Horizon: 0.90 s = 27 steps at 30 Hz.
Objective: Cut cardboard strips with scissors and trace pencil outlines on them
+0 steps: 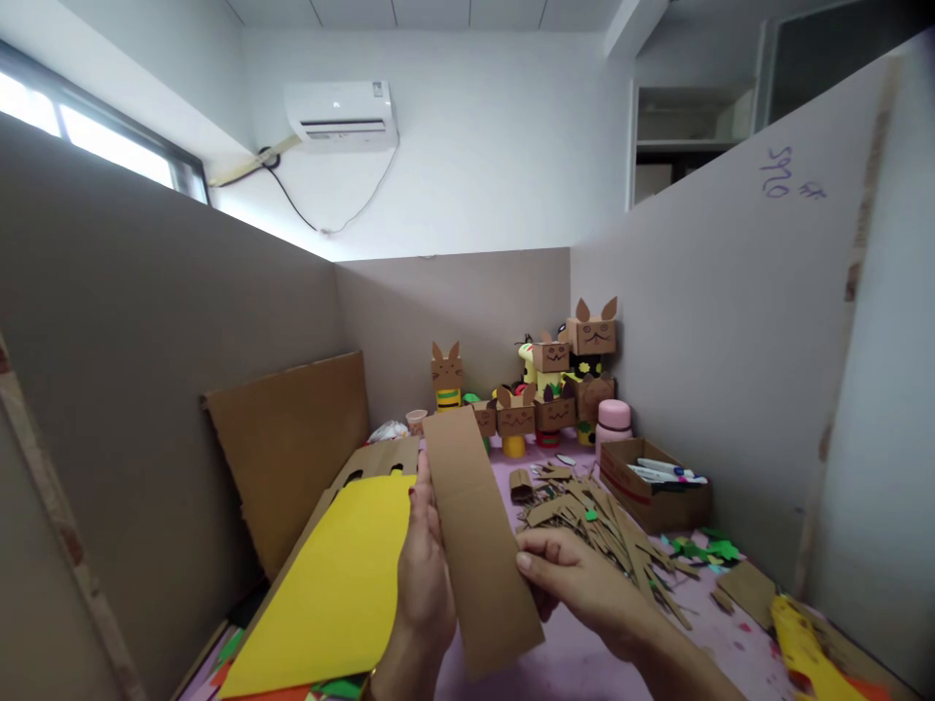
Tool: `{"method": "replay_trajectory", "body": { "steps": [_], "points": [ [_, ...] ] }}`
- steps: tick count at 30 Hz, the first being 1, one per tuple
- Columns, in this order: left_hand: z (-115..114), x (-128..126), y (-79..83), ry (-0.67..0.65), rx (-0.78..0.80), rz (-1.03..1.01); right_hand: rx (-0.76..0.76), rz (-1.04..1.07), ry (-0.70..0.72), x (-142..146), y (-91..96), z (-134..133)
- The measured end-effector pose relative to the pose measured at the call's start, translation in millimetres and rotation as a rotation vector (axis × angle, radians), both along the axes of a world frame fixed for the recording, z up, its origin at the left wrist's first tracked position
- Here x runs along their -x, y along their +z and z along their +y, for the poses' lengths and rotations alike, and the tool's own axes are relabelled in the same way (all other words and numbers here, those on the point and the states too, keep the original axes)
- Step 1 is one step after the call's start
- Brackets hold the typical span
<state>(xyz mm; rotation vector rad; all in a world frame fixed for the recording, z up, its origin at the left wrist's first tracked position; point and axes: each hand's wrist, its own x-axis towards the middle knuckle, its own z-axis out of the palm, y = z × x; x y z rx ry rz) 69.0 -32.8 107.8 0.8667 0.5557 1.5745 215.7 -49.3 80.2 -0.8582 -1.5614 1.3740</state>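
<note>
Holding a long, plain cardboard strip [478, 545] aslant over the near edge of the bench [584, 672], lifted clear of the purple surface. Grasping its left long edge with the left hand [426, 574], fingers pointing up along it, partly hidden behind the cardboard. Pinching its right long edge, below the middle, between thumb and fingers of the right hand [584, 579]. Gripping nothing else with either.

Lying toward the left edge of the bench, beside the left hand: a large yellow sheet [328, 594], with coloured paper showing under its near end. Set just beyond that, a flat cardboard piece [391, 455] with dark cut-outs. Leaning against the left partition [146, 360], a big cardboard panel [299, 448].

Grouped toward the far right corner, cardboard-headed figures [516, 419] with ears and drawn features, some stacked on others. Standing apart to their left, an eared figure [447, 370] on a banded yellow base. Placed near the far left corner, a cup [416, 419] beside a crumpled white bag [389, 431].

Heaped beyond the right hand, cardboard scraps [584, 516] in narrow strips. Ranged along the right edge, from far to near: a pink bottle [614, 421], an open box [643, 501] holding pens [664, 474], green paper scraps [720, 550] and a crumpled yellow piece [800, 633].
</note>
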Motion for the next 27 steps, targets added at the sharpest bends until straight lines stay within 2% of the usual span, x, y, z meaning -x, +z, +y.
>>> {"method": "replay_trajectory", "body": {
  "steps": [12, 17, 22, 27],
  "points": [
    [-4.1, -0.1, 5.5, -0.136, 0.011, -0.135, 0.031, 0.043, 0.013, -1.4, 0.4, -0.8],
    [-4.0, -3.7, 5.1, -0.152, -0.047, -0.147, 0.001, 0.121, -0.073, -4.4, 1.0, 2.3],
    [0.0, -7.4, -0.3, -0.191, -0.042, -0.102, 0.004, 0.195, -0.163, -12.4, 4.0, 6.7],
    [2.4, -8.0, -11.0, -0.195, -0.011, 0.058, -0.033, 0.219, -0.217, -17.9, 6.2, 8.1]
  ]
}}
